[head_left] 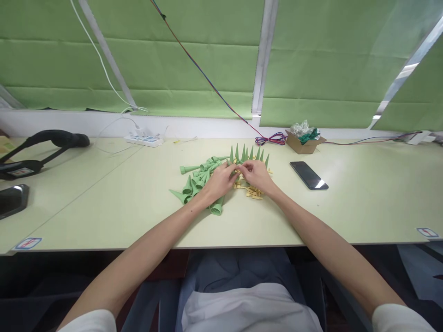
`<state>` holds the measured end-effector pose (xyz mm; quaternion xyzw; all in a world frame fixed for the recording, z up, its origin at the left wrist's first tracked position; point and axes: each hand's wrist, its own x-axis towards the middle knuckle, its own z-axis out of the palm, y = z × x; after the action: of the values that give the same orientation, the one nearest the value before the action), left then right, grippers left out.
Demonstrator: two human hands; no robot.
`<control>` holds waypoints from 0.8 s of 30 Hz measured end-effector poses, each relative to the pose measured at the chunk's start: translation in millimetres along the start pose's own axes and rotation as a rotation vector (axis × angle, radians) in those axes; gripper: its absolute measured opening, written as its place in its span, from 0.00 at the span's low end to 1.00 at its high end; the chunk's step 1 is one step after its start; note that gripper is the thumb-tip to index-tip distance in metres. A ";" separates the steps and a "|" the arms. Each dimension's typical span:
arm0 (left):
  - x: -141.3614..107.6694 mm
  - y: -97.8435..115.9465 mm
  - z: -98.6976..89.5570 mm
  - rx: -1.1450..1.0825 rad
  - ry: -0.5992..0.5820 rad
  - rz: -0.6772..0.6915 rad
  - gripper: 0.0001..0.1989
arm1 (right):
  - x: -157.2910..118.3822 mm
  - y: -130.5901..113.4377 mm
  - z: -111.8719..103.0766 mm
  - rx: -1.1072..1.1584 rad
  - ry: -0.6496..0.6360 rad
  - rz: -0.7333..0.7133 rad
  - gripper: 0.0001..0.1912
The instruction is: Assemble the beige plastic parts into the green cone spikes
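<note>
My left hand (222,180) and my right hand (255,174) meet near the middle of the table, fingertips pinched close together. What they pinch is too small to make out. Behind them, several green cones (251,153) stand upright in a group, points up. A loose heap of green cones (200,180) lies on its sides to the left, partly under my left hand and forearm. Small yellow pieces (254,192) are piled just below my right hand.
On the pale table (138,203), a black phone (308,175) and a small cardboard box (303,143) with wrappings lie at the right. A white power strip (144,139), black headset-like object (55,138) and another dark device (13,200) are at the left.
</note>
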<state>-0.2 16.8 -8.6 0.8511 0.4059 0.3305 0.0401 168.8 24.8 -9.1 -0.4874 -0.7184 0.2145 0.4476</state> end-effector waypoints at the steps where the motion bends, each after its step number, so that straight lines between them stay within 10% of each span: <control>1: -0.2 -0.4 0.1 0.005 0.000 0.003 0.10 | -0.1 0.2 0.1 0.012 -0.005 0.010 0.14; 9: 0.4 -7.8 -1.5 0.044 0.043 0.030 0.08 | -0.7 0.4 1.9 0.094 0.012 0.068 0.26; 16: 13.0 -16.4 -25.7 -0.085 0.147 -0.235 0.08 | -3.4 -0.5 9.6 -0.110 0.087 -0.102 0.25; 24: 36.7 -50.9 -64.5 -0.251 0.179 -0.523 0.11 | -14.4 -9.8 20.5 -0.128 -0.105 -0.211 0.22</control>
<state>-55.8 64.1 43.9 0.6735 0.5693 0.4303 0.1927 148.2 10.4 -18.4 -0.4250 -0.8003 0.1451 0.3972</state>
